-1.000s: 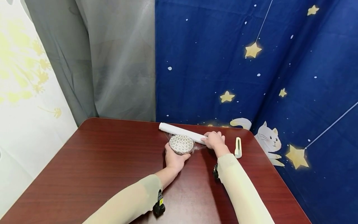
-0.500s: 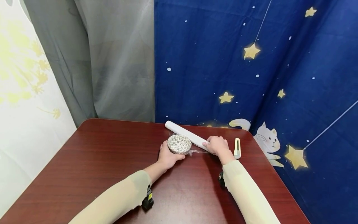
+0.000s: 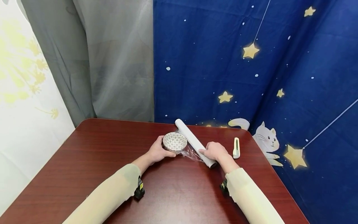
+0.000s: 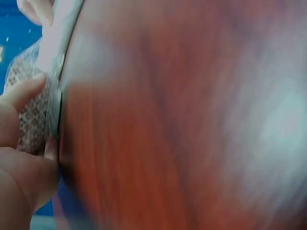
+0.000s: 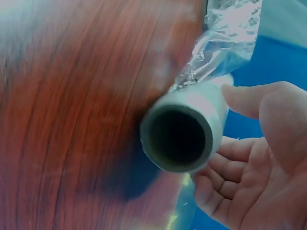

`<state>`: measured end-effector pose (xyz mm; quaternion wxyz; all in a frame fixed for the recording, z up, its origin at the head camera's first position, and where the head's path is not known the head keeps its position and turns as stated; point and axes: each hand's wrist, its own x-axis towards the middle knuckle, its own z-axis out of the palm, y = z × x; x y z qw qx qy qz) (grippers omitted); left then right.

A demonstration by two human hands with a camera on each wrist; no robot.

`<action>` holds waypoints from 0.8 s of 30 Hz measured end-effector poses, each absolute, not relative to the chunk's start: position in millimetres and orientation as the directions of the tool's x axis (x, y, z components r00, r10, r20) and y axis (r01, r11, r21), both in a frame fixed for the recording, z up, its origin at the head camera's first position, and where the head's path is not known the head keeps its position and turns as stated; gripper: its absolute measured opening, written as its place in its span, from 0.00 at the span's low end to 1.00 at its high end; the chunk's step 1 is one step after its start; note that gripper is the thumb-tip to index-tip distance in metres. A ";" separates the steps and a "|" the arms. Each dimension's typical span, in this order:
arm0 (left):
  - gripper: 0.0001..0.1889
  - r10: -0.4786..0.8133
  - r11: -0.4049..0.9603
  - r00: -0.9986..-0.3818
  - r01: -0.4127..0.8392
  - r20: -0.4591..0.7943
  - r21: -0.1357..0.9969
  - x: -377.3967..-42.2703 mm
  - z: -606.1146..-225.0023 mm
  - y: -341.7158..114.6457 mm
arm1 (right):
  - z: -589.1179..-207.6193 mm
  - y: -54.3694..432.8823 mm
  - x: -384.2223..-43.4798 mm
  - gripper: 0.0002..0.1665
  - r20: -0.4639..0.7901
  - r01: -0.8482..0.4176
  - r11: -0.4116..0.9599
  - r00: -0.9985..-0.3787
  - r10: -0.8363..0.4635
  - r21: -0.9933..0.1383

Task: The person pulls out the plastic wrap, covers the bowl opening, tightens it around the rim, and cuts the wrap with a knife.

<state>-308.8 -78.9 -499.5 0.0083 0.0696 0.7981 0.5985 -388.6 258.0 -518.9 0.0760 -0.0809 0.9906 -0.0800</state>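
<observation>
A patterned bowl (image 3: 174,141) appears turned upside down on the table, with clear film about its rim. My left hand (image 3: 157,150) grips the bowl's left and near side, its thumb (image 4: 29,91) showing against the bowl in the left wrist view. Right of the bowl, a white roll of cling film (image 3: 193,138) lies slanted. My right hand (image 3: 214,151) holds the roll near its close end, with the thumb (image 5: 247,99) on one side and the fingers bent around the other. A crinkled stretch of film (image 5: 223,40) runs from the roll toward the bowl.
A pale utility knife (image 3: 236,148) lies on the dark red table (image 3: 117,137), right of my right hand. Along the table's far edge hang a grey curtain (image 3: 123,62) and a blue one with stars (image 3: 195,77).
My left hand and the bowl have shifted left. The roll has turned steeper, its near end coming toward me and to the right with my right hand. More film shows between roll and bowl.
</observation>
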 end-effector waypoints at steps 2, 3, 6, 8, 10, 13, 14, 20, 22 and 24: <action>0.56 0.155 0.292 -0.986 0.099 0.056 0.951 -313.1 -498.7 -85.6 | -529.5 258.3 -392.0 0.41 -0.153 -0.151 0.969 -0.971 -0.182 -0.196; 0.56 0.173 0.300 -0.984 0.099 0.048 0.949 -314.8 -498.0 -88.7 | -520.9 253.5 -380.6 0.41 -0.150 -0.163 0.964 -0.969 -0.197 -0.209; 0.57 0.227 0.328 -0.973 0.110 0.035 0.938 -319.6 -495.6 -96.8 | -509.1 241.6 -361.6 0.39 -0.192 -0.154 0.953 -0.959 -0.208 -0.262; 0.57 0.262 0.336 -0.965 0.118 0.028 0.934 -322.1 -493.8 -101.0 | -486.2 227.1 -339.2 0.36 -0.240 -0.114 0.941 -0.951 -0.196 -0.317; 0.56 0.297 0.324 -0.955 0.122 0.021 0.938 -324.8 -492.4 -104.5 | -469.7 216.0 -323.5 0.35 -0.291 -0.067 0.926 -0.939 -0.185 -0.371; 0.57 0.340 0.275 -0.940 0.112 0.013 0.955 -328.5 -492.1 -109.3 | -437.3 197.5 -293.1 0.29 -0.350 0.020 0.901 -0.925 -0.148 -0.434; 0.57 0.349 0.256 -0.937 0.107 0.012 0.961 -329.4 -492.0 -110.6 | -432.5 194.8 -287.1 0.28 -0.358 0.032 0.891 -0.922 -0.149 -0.453; 0.54 0.366 0.213 -0.931 0.107 0.023 0.971 -331.8 -491.3 -115.0 | -430.2 190.7 -276.3 0.26 -0.379 0.041 0.851 -0.906 -0.190 -0.524; 0.53 0.369 0.224 -0.929 0.126 0.035 0.967 -332.4 -491.4 -115.0 | -433.4 191.5 -278.2 0.26 -0.385 0.043 0.838 -0.900 -0.203 -0.544; 0.53 0.371 0.232 -0.928 0.141 0.046 0.963 -333.3 -491.7 -114.3 | -436.1 192.2 -280.4 0.26 -0.394 0.052 0.832 -0.896 -0.206 -0.553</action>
